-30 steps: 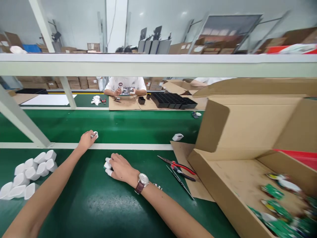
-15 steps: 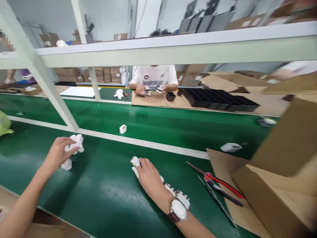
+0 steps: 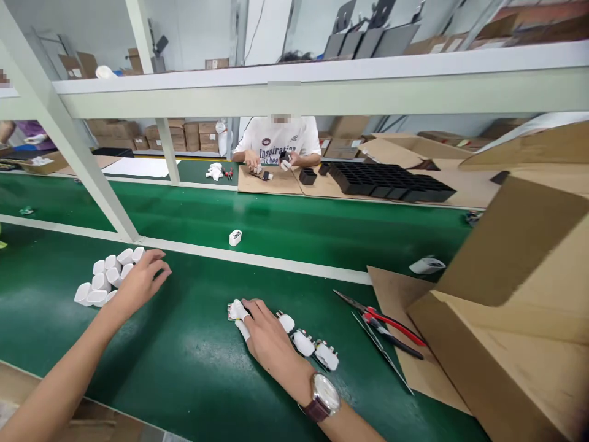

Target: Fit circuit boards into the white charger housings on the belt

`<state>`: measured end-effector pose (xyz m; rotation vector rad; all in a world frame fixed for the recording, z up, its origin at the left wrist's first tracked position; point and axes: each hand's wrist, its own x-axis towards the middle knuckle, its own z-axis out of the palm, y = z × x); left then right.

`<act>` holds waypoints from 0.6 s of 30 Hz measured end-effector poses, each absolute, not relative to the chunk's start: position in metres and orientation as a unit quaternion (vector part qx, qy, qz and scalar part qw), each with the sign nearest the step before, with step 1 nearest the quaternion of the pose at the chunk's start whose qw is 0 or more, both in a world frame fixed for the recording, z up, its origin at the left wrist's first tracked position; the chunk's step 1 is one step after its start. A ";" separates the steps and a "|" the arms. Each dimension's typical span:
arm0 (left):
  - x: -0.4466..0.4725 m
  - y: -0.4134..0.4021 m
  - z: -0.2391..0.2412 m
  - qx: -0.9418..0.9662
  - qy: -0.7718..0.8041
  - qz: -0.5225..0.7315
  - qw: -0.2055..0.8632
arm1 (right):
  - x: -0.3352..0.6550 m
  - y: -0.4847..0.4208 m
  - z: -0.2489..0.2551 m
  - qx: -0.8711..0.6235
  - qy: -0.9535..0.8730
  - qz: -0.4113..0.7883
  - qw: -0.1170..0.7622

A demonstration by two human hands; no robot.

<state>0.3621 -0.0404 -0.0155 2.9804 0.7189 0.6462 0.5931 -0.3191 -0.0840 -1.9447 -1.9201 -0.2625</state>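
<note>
1. Green workbench (image 3: 193, 374) fills the near side; beyond its pale rail, a co-worker (image 3: 276, 144) sits at the far side.
2. At left, white plastic housings (image 3: 113, 263) stand closely grouped. Left hand (image 3: 138, 282) is over their right edge, thumb and fingers spread, with nothing visible between them; whether it touches a housing cannot be told.
3. Near the middle, right hand (image 3: 271, 341) pinches a small circuit module (image 3: 232, 312) between white-covered fingertips (image 3: 242, 330). Three white-faced modules (image 3: 302, 342) lie just to its right.
4. Farther right are needle-nose pliers (image 3: 398, 330) and tweezers (image 3: 384, 356).
5. Step in hand, as judged: handling one module while the left hand attends to the housings.
6. Taking a housing would call for a narrow thumb-and-finger grip that spares its neighbours, with the module held steady.
</note>
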 end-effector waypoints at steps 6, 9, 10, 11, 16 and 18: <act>0.372 -0.029 0.012 0.931 0.280 0.235 -0.020 | 0.597 -0.319 -0.095 -0.680 -0.687 -0.109 0.230; 0.349 -0.010 0.017 0.923 0.340 0.182 -0.016 | 0.602 -0.318 -0.103 -0.667 -0.691 -0.131 0.246; 0.343 -0.008 0.015 0.928 0.344 0.143 0.000 | 0.603 -0.318 -0.105 -0.661 -0.694 -0.140 0.249; 0.339 -0.008 0.012 0.936 0.336 0.104 0.022 | 0.606 -0.318 -0.108 -0.654 -0.698 -0.148 0.251; 0.360 -0.029 -0.001 0.955 0.281 0.019 0.088 | 0.623 -0.317 -0.133 -0.617 -0.715 -0.166 0.284; 0.380 -0.040 -0.001 0.954 0.284 0.023 0.094 | 0.630 -0.315 -0.144 -0.617 -0.711 -0.145 0.305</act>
